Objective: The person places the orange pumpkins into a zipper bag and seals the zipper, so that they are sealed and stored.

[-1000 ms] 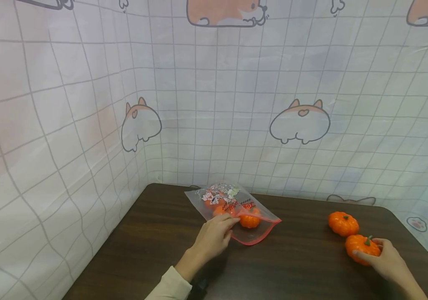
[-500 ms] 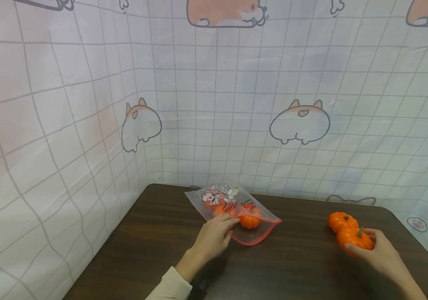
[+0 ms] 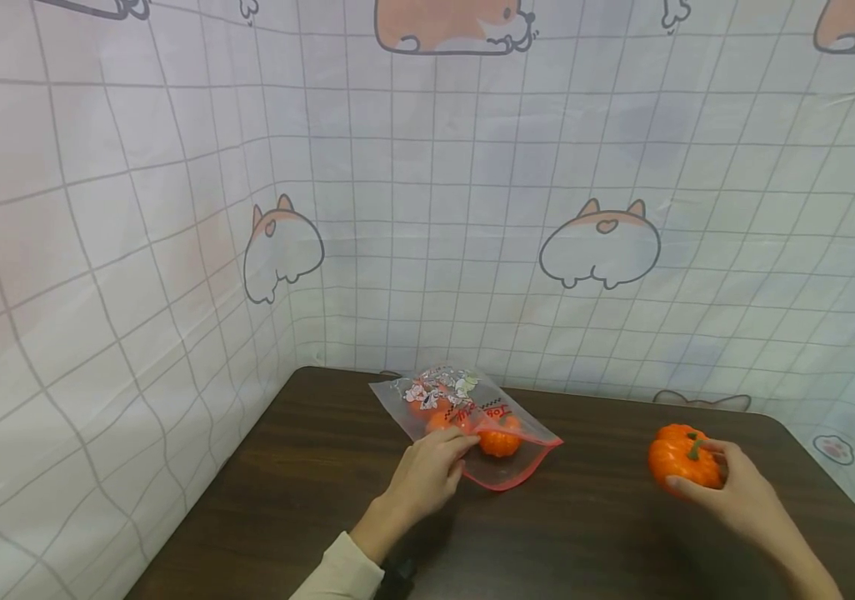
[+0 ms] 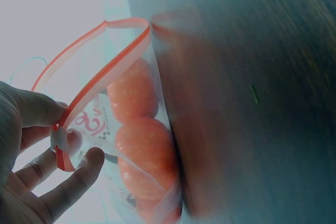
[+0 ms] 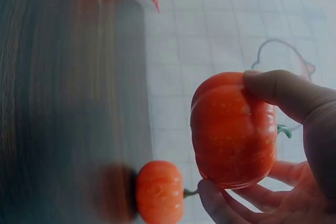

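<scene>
My left hand pinches the red zip edge of a clear printed bag, whose mouth gapes toward the right. Several small orange pumpkins lie inside it, seen through the plastic. On the right, my right hand grips an orange pumpkin with a green stem, thumb on one side and fingers on the other, lifted off the table. Another pumpkin sits on the table beyond; in the head view the held one mostly covers it.
The dark wooden table runs back to a white grid-patterned curtain with cartoon dogs, which also hangs along the left side. A small green sliver lies on the tabletop near the bag.
My right hand has raised the pumpkin from the table and carried it left, so it now overlaps the other pumpkin in the head view. The left hand and bag have stayed put.
</scene>
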Motion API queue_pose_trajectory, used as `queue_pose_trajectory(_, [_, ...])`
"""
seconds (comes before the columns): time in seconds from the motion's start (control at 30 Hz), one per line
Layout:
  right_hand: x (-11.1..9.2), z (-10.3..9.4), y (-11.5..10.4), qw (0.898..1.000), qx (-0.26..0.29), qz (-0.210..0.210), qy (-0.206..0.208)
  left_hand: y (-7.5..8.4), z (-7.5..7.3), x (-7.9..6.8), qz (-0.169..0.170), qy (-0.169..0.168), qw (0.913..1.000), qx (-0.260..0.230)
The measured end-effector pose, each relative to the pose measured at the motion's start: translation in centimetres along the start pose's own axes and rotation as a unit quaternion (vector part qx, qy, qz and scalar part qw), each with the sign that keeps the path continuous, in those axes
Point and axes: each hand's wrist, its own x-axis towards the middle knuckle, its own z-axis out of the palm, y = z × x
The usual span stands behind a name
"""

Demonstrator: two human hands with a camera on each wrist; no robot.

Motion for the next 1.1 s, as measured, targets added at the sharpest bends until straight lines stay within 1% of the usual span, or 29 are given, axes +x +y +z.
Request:
queue_pose_trajectory(0.27, [-0.5,0.8,-2.3,1.000,0.015,-0.023,-0.012,0.0,0.0,0.0,0.000,0.003,1.0000,0.003])
queue_pose_trajectory(0.47, [-0.6,2.0,-3.8,0.999,0.024,-0.038,-0.025,0.0,-0.1,0.0,-0.002,0.001,1.0000,0.002])
queue_pose_trajectory(0.7, [-0.5,3.6,-5.7,0.997,0.027,-0.065,-0.026,0.0,0.0,-0.1,-0.003,0.002,1.0000,0.001])
queue_pose_trajectory(0.97, [-0.2,5.7,-7.4,0.995,0.056,-0.060,-0.061,-0.1,-0.1,0.0,0.002,0.007,1.0000,0.001])
queue_pose_trajectory(1.1, [-0.1,6.7,-8.2,0.995,0.052,-0.064,-0.064,0.0,-0.1,0.0,0.000,0.005,1.0000,0.000])
